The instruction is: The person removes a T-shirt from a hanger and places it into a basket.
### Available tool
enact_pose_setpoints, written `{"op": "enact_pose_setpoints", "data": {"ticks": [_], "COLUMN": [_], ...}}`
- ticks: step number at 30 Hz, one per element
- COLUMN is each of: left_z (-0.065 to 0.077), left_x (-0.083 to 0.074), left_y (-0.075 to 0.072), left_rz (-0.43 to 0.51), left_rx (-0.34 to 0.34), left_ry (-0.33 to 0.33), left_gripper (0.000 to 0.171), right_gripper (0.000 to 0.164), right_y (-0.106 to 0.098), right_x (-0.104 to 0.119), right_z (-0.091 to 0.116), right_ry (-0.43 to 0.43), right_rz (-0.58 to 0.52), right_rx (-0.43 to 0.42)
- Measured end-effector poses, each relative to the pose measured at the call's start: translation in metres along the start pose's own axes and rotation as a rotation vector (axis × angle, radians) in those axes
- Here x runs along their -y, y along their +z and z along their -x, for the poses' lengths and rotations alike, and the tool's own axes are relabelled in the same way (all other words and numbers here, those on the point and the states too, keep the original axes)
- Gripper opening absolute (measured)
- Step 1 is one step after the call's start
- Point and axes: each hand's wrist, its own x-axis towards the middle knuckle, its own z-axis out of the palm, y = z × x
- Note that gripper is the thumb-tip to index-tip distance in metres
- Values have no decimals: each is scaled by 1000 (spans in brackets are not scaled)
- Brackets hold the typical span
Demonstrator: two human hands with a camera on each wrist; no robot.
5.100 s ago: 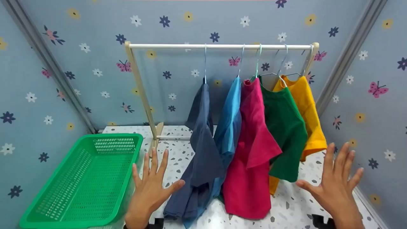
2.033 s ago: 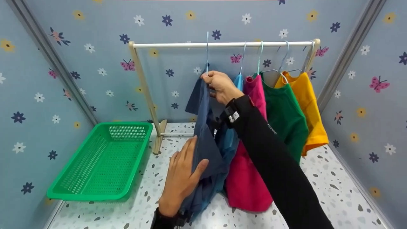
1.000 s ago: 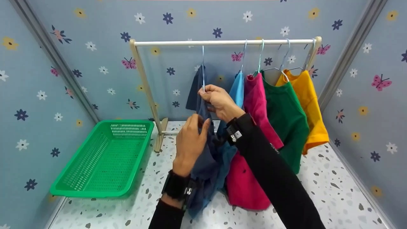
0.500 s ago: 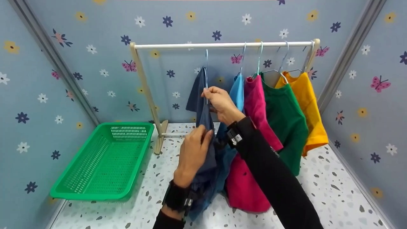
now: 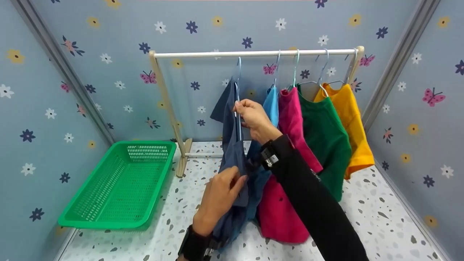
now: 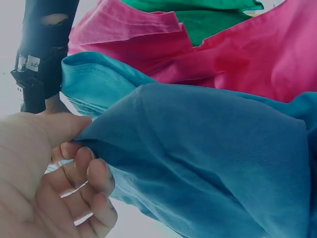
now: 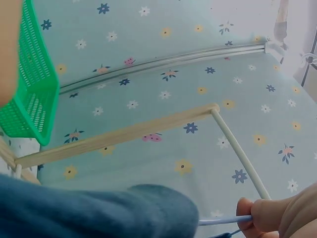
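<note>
A dark blue shirt hangs on a light blue wire hanger in the head view. The hanger's hook stands just below the rail. My right hand pinches the hanger near the top of the shirt; in the right wrist view my right fingers hold its blue wire. My left hand is lower down, pinching the shirt's cloth between thumb and fingers, as the left wrist view also shows with the left hand at the cloth's edge. Part of the shirt is hidden behind my hands.
A clothes rack carries a light blue shirt, a pink shirt, a green shirt and a yellow shirt. On the left sits a green basket on a speckled surface. Patterned walls surround it.
Both hands came to the dark blue shirt, and the right hand lifted its hanger off the rail. My left hand has since drawn the cloth down, baring more of the hanger.
</note>
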Motion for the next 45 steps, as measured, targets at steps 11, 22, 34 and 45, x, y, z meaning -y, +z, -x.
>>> {"op": "enact_pose_setpoints", "data": {"ticks": [11, 22, 34, 45], "left_z": [19, 21, 33, 9], "left_x": [15, 24, 53, 69], "left_y": [13, 15, 33, 44], "left_rz": [-14, -49, -198, -212], "left_rx": [59, 256, 129, 232], "left_ry": [3, 0, -64, -160], "left_gripper": [27, 33, 33, 103], "right_gripper": [28, 27, 34, 32], "right_y": [1, -2, -7, -8], "right_x": [-6, -7, -8, -30], "right_z": [1, 1, 11, 32], "right_ry": [35, 61, 117, 90], "right_rz": [3, 0, 3, -24], "right_rx": [-20, -47, -9, 0]}}
